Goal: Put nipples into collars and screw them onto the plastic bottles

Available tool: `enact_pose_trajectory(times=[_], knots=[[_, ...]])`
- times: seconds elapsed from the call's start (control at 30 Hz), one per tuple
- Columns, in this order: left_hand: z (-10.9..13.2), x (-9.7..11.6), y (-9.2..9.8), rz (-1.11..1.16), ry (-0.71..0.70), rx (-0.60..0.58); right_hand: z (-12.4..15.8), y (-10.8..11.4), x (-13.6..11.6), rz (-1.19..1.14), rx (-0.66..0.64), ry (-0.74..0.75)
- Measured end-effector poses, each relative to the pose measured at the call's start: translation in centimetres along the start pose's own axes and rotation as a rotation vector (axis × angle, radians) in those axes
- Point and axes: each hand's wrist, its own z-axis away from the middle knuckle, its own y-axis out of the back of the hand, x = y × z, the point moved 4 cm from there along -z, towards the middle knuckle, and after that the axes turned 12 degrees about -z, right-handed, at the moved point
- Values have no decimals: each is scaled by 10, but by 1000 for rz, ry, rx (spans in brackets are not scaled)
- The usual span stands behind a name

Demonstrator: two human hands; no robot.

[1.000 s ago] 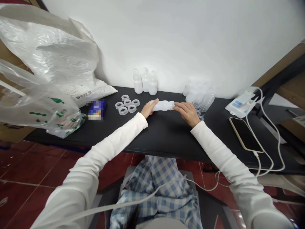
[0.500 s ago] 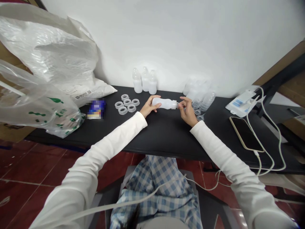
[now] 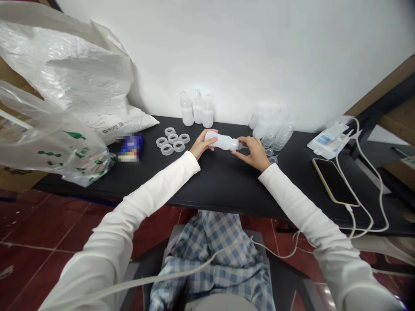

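My left hand grips the base of a frosted plastic baby bottle, which lies tilted above the black table. My right hand holds the bottle's neck between fingers and thumb. A clear silicone teat shows at the neck, partly hidden by my right fingers. Three upright frosted bottles stand against the wall, and several clear collar rings lie left of my left hand. Beyond my right hand are stacked clear teats or caps, with small clear pieces near my right fingers.
The black table runs along a white wall. Large plastic bags and a blurred blue packet sit at the left. At the right lie a phone, a white device and cables.
The bottle has tilted, its neck now lower on the right. My right hand has closed around the neck instead of pinching at its tip, and the clear teat now shows there.
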Motion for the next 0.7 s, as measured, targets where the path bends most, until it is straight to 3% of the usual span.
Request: enact_pose_trajectory(times=[0.27, 0.47, 0.7], knots=[[0, -1, -5, 12, -176, -114, 2, -2, 13, -146, -30, -101], [-1, -2, -2, 68, -147, -200, 2, -3, 16, -188, -18, -123], [-4, -1, 2, 98, -116, -146, 2, -2, 12, -122, -16, -146]])
